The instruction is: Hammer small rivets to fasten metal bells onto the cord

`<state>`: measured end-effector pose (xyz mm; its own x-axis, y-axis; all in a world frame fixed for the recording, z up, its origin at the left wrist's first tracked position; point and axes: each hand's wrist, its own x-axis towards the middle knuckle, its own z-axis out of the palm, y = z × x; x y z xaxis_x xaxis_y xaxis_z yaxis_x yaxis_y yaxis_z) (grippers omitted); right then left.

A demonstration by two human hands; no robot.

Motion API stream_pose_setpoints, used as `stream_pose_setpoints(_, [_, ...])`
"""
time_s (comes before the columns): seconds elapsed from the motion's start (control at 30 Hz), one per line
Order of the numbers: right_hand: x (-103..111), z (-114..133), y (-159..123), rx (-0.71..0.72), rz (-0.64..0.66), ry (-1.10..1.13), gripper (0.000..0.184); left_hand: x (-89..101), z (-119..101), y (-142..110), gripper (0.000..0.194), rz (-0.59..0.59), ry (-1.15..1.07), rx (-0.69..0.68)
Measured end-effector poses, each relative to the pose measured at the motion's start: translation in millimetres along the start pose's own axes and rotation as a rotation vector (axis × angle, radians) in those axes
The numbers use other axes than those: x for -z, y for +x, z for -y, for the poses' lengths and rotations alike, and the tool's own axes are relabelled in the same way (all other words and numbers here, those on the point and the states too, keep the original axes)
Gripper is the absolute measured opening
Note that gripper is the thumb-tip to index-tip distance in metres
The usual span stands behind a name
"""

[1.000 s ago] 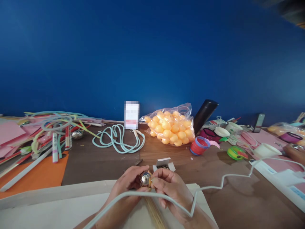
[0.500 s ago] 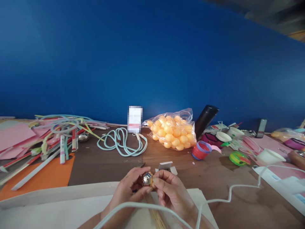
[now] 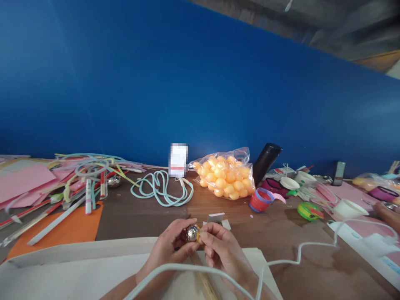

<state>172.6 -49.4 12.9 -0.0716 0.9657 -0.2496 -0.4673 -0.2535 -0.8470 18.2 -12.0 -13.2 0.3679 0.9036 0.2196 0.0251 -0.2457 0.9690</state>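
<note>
Silver ball (image 3: 191, 233), mirror-bright with a yellow-orange edge on one side, is up between the person's two hands, over the far edge of a white sheet (image 3: 93, 275) spread on the brown table (image 3: 290, 237). From where I stand, the left hand (image 3: 170, 243) has it firmly gripped, thumb below and fingers curled over the top. The right hand (image 3: 223, 246) comes in from the other side with thumb and forefinger pinched together on that yellow-orange edge; whether something tiny is caught there too, I can't tell. Beneath the hands lies a bundle of thin sticks (image 3: 204, 279), and just behind the right one stands a small box (image 3: 216, 217) with its flaps up. A pale cable (image 3: 278, 263) passes across in front of both forearms. Farther back, a clear bag of orange balls (image 3: 223, 179) rests near the blue wall (image 3: 156, 83), between a looped pale-blue cord (image 3: 173, 205) and a leaning black cylinder (image 3: 267, 163). Over on the left, a white marker (image 3: 88, 198) lies among coloured strips, partly over orange paper (image 3: 75, 227).
</note>
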Motion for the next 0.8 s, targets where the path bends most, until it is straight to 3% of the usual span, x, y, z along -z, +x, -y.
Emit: stream_pose_setpoints(0.8, [2.7,-2.7,2.0,0.036,0.031,-0.111,0.020,2.6,8.3,-1.4,0.038,-0.004,0.183,-0.098])
